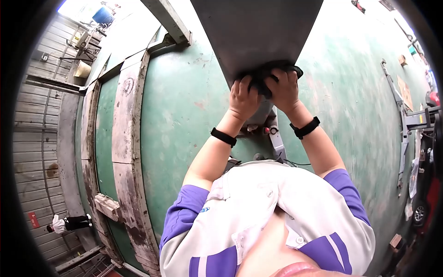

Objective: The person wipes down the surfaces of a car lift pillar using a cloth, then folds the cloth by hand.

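Observation:
A crumpled black cloth (264, 76) lies bunched against the near end of a long dark grey metal surface (258, 32). My left hand (244, 97) has its fingers curled onto the left part of the cloth. Close beside it, my right hand (283, 89) grips the cloth's right part, and a dark fold sticks out past its fingers. The palms and whatever lies under the cloth are hidden. Below the hands, a red button-like part (266, 130) shows on a grey fixture.
Worn metal runway rails (127, 115) run along the left over a green floor (184, 106). Another person (69, 223) is at the far left by the corrugated wall. To the right are a grey lift arm (401, 120) and a vehicle wheel (420, 213).

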`<state>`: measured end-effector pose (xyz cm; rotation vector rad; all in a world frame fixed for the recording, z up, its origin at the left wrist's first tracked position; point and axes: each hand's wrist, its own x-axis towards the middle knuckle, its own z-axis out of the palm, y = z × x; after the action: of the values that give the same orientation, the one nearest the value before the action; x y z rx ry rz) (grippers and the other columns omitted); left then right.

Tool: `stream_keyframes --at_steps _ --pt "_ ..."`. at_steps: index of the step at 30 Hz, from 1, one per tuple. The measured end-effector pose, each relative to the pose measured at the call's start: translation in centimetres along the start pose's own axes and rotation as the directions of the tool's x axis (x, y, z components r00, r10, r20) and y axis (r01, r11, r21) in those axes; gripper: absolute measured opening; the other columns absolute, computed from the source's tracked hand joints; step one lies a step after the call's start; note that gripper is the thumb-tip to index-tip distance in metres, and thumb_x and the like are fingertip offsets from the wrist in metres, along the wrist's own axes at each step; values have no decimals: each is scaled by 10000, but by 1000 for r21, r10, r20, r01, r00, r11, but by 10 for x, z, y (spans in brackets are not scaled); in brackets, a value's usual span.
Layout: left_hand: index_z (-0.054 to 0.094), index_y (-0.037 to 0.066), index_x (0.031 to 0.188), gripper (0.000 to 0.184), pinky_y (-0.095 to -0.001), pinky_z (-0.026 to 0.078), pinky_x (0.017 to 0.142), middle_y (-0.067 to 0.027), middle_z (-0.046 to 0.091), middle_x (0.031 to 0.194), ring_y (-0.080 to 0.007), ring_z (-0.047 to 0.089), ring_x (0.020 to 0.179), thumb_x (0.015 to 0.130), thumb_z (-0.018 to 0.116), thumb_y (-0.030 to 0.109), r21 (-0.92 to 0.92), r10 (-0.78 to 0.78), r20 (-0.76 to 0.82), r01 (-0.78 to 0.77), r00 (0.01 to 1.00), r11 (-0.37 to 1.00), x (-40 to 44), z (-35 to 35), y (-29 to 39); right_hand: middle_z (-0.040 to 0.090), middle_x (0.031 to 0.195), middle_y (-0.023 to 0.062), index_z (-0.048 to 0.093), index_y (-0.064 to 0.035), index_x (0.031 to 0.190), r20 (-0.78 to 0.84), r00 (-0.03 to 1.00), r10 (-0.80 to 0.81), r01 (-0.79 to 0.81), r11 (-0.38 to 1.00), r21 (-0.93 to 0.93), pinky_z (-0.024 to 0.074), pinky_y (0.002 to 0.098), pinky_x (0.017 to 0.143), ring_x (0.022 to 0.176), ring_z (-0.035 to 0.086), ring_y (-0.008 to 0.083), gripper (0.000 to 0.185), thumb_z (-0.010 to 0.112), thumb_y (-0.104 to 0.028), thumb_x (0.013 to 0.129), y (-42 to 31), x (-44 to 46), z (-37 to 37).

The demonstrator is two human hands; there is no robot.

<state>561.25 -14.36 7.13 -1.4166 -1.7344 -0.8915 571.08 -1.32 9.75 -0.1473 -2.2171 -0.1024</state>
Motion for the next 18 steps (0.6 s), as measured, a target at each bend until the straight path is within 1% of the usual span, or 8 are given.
stream_keyframes --at_steps 2,5,8,12,14,15,16,18 --pt "457 4 976 390 -511 481 763 -247 482 1127 -435 515 898 660 666 94 -17 -9 26 9 1000 1000 -15 5 -1 511 1075 -26 650 -284 910 20 1000 -16 16 1000 -18 424 351 789 935 440 264 234 611 -214 690 -3 -12 7" --pt "519 49 934 327 -449 488 781 -194 510 1122 -370 519 918 647 658 122 21 -83 97 82 992 996 -44 20 -6 512 1044 -35 647 -291 919 145 989 -1 1 1000 -2 426 356 789 942 446 256 228 606 -219 706 -7 -33 16" --pt "505 29 958 339 -457 487 796 -209 512 1101 -374 517 929 657 642 102 -5 -70 181 72 981 997 -65 25 -11 519 1040 -34 642 -281 963 233 972 -13 11 1000 11 430 375 786 951 454 249 256 599 -212 720 -6 -45 29" --pt "481 -37 1010 333 -503 475 810 -266 489 1093 -457 515 944 716 608 55 -92 -165 358 211 919 973 -99 36 -2 516 1048 -7 644 -232 992 413 911 9 -23 999 28 431 369 778 976 463 249 278 590 -186 723 -12 -82 33" --pt "512 -34 1000 291 -501 476 798 -272 535 1042 -474 528 928 743 606 64 -49 -362 612 491 703 870 -113 40 2 514 1045 9 651 -213 987 532 847 9 -27 999 25 436 364 773 996 465 251 275 587 -179 722 -10 -103 37" --pt "527 -33 995 271 -499 477 792 -275 559 1016 -482 535 920 756 605 68 8 -431 711 607 555 795 -117 40 4 529 1031 43 675 -178 940 567 823 48 -102 993 64 450 358 781 1028 478 267 235 603 -159 717 -9 -114 36" --pt "538 -25 1001 261 -495 475 792 -266 570 990 -477 540 913 765 594 69 -25 -478 686 675 548 737 -121 39 6 558 1015 91 689 -126 900 700 691 182 -352 930 105 465 380 785 995 521 296 186 644 -142 720 -8 -121 32" --pt "560 -10 1014 246 -486 471 792 -248 593 938 -465 552 898 782 572 70 -97 -573 634 788 519 607 -126 34 11 579 1013 135 689 -81 901 823 419 383 -738 672 63 469 405 807 959 557 332 204 694 -173 720 -4 -122 19"
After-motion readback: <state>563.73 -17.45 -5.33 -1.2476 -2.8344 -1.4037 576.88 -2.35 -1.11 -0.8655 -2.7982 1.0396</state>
